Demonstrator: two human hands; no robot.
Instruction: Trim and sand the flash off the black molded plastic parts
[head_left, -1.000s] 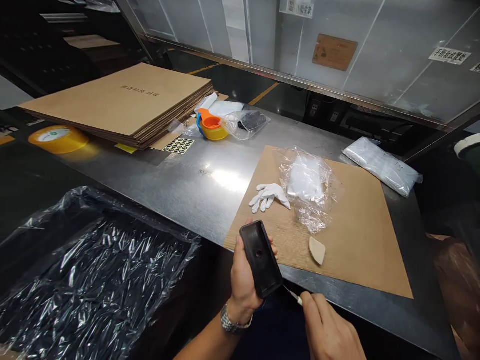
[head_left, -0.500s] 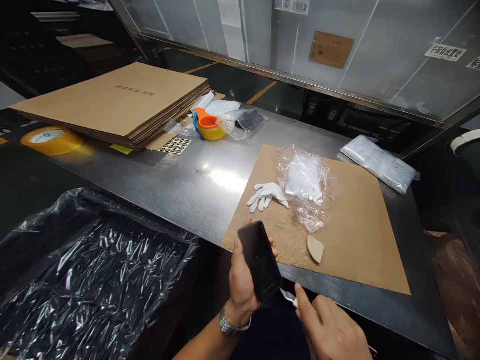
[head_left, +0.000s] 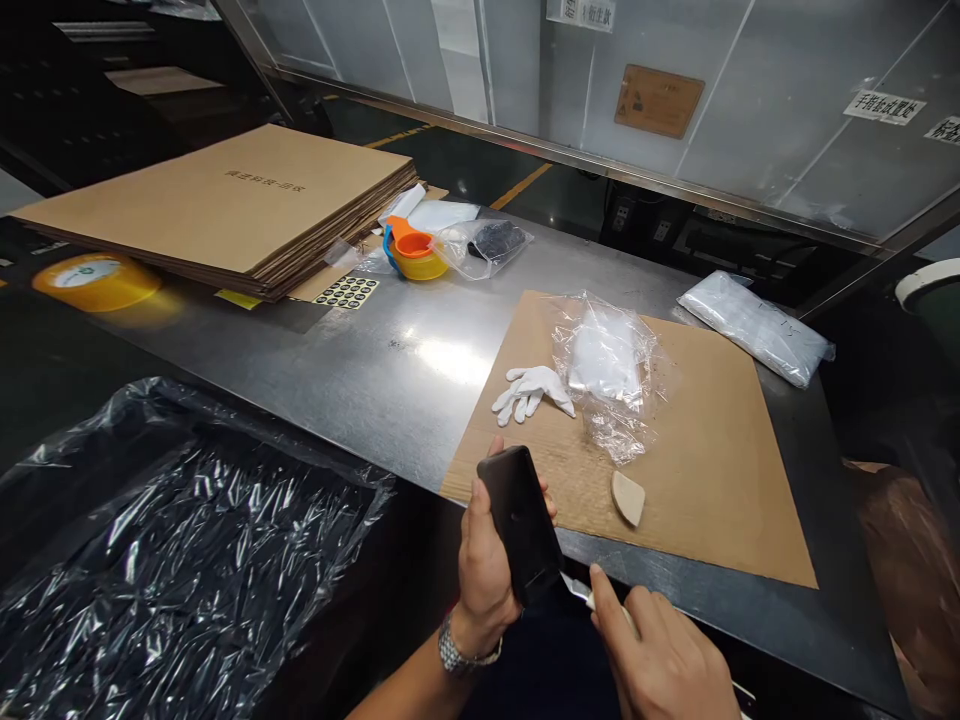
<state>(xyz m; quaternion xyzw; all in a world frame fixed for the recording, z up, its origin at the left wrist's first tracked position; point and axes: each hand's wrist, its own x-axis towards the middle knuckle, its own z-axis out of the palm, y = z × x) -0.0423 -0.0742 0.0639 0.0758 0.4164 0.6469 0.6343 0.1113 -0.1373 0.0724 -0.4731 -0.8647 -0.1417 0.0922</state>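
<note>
My left hand (head_left: 484,560) is wrapped around a black rectangular case (head_left: 519,525), tilted and held just in front of the table edge. In my right hand (head_left: 667,645) is a knife (head_left: 579,588) with a pale handle, its blade reaching the lower right edge of the case. Whether the blade touches or only lies close, I cannot tell. Beyond the hands, a white glove (head_left: 534,392), a clear plastic bag with white contents (head_left: 606,365) and a beige wedge-shaped piece (head_left: 628,498) rest on a cardboard sheet (head_left: 720,450).
At the back left is a stack of flat cardboard (head_left: 225,200), with a yellow tape roll (head_left: 97,280) beside it. An orange-and-blue tape dispenser (head_left: 412,250) stands mid-table. A wrapped plastic pack (head_left: 754,325) lies right. Black plastic sheeting (head_left: 172,570) fills the lower left.
The case has turned slightly in my left hand, and its face catches the light differently. The knife stays at the same edge. The view has shifted a little.
</note>
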